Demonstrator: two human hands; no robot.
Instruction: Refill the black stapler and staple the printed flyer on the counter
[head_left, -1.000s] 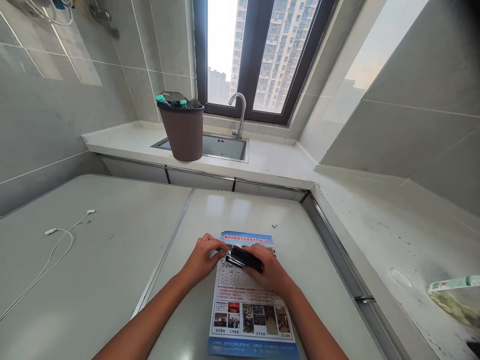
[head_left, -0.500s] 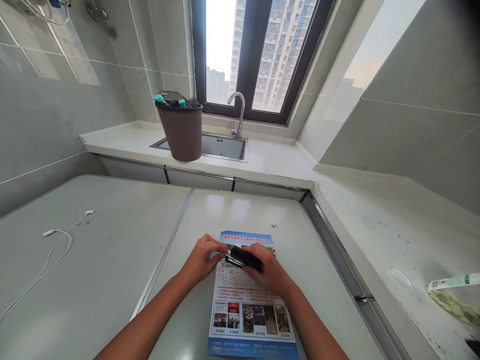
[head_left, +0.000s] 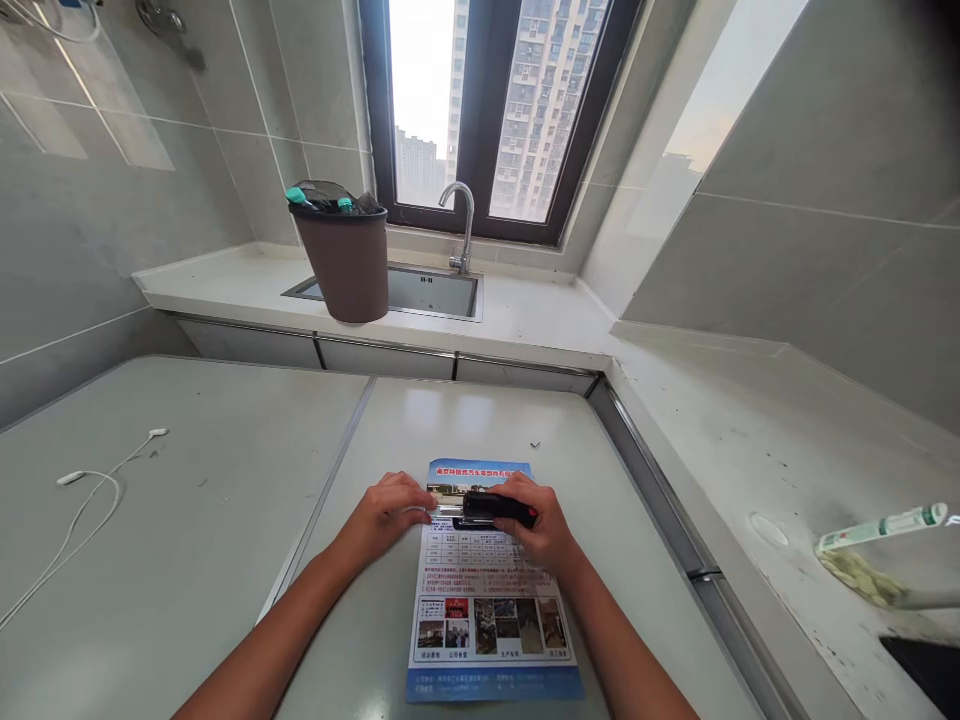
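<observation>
A black stapler [head_left: 480, 507] lies level between my hands, above a printed flyer. Its silver metal end points left. My right hand [head_left: 538, 520] is closed around the black rear part. The fingers of my left hand [head_left: 391, 508] are pinched together at the metal end; the exact contact is small and partly hidden. Beneath both hands the flyer [head_left: 491, 683], blue at top and bottom with a table of text and several photos, lies flat on the white tabletop [head_left: 375, 610].
A small dark staple-like piece [head_left: 535, 444] lies beyond the flyer. White earphones [head_left: 105, 478] are on the left panel. Behind stand a brown bin [head_left: 349, 265] with bottles, a sink [head_left: 442, 293] and a faucet [head_left: 466, 225]. A green-and-white tube-like item [head_left: 885, 527] is at right.
The stapler has turned from slanted to nearly level, and more of its silver end shows at the left. Both hands stay on it. The whole view has shifted slightly.
</observation>
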